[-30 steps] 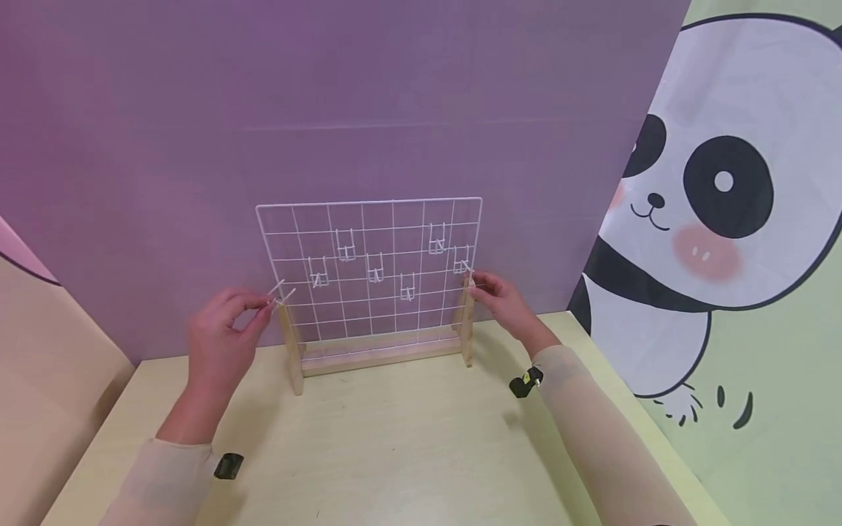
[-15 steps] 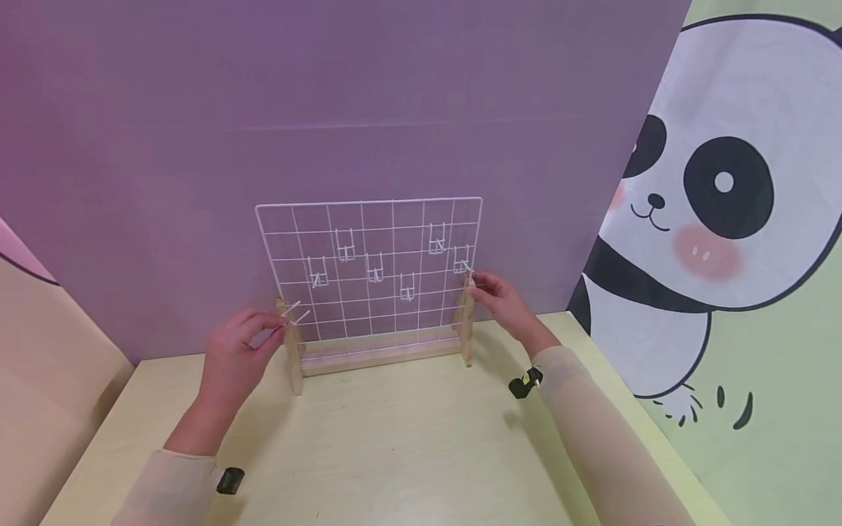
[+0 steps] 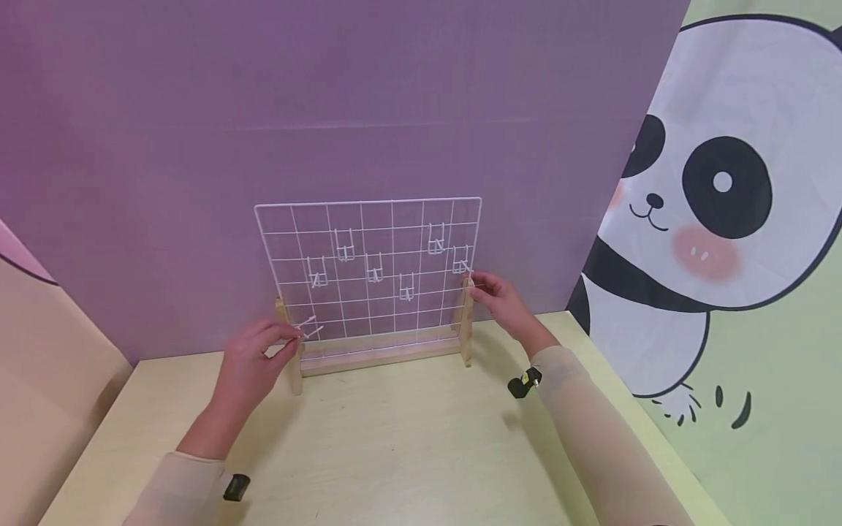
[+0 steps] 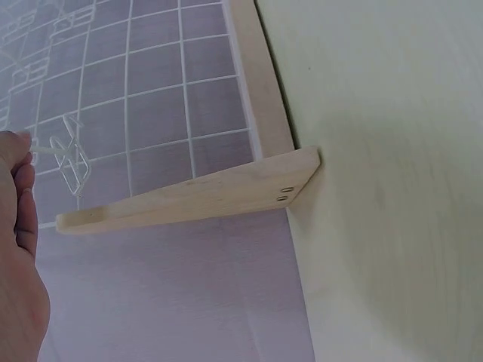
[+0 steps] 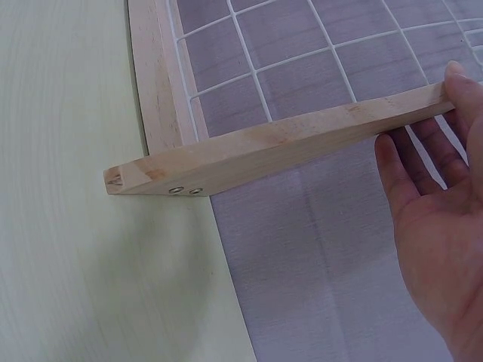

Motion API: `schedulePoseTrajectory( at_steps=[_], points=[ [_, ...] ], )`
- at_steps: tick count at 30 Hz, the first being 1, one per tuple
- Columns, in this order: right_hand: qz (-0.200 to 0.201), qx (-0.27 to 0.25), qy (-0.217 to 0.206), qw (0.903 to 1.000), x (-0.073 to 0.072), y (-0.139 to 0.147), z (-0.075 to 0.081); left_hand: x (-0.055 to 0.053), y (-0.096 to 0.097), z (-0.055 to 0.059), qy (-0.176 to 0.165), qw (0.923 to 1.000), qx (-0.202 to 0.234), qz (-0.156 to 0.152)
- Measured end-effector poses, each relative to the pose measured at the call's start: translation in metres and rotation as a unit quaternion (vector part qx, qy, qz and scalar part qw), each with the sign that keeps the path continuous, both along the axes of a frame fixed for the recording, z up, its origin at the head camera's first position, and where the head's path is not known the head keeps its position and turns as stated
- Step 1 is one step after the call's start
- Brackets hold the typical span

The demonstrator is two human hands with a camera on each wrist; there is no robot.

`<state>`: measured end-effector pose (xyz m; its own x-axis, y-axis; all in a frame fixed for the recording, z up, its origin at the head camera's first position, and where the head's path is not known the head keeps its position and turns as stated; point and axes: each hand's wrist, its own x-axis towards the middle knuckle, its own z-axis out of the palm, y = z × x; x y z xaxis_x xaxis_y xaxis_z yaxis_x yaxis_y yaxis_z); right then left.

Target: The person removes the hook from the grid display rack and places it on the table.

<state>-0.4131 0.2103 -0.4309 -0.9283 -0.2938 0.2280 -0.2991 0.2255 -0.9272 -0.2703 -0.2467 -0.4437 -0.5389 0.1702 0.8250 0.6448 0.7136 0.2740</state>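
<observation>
In the head view my left hand [image 3: 253, 361] pinches a small white wire hook [image 4: 73, 151] between thumb and fingers, low at the left side of a white wire grid panel [image 3: 368, 202]. The hook's prongs point to the right, over the grid; whether they touch it I cannot tell. A wooden stand [image 3: 375, 361] holds the panel upright. My right hand [image 3: 505, 303] grips the upper end of the stand's right side post [image 5: 294, 134], thumb on the front edge and fingers behind. Several similar wire hooks [image 3: 345, 254] hang on the grid, spread across its middle and right.
The stand's left side post [image 4: 204, 192] rises beside my left hand. Under the stand is a pale wooden tabletop [image 3: 395, 446]. A purple backdrop [image 3: 368, 88] stands close behind, and a wall with a panda picture [image 3: 723, 183] is at the right.
My left hand has moved down and to the right with the wire hook, from the left post's top to the grid's lower left. The right hand stays on the right post.
</observation>
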Motion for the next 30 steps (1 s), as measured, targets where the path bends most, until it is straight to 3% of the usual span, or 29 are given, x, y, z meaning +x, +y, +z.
schedulePoseTrajectory(
  at_steps=[13, 30],
  points=[
    [-0.003, 0.004, -0.002, 1.0000, -0.002, 0.001, -0.001, -0.007, -0.003, -0.017, -0.037, 0.9989, -0.028, -0.001],
    [-0.001, -0.009, 0.003, 1.0000, -0.003, 0.000, -0.002, -0.007, -0.003, -0.032, -0.137, 0.9893, -0.050, -0.003]
  ],
)
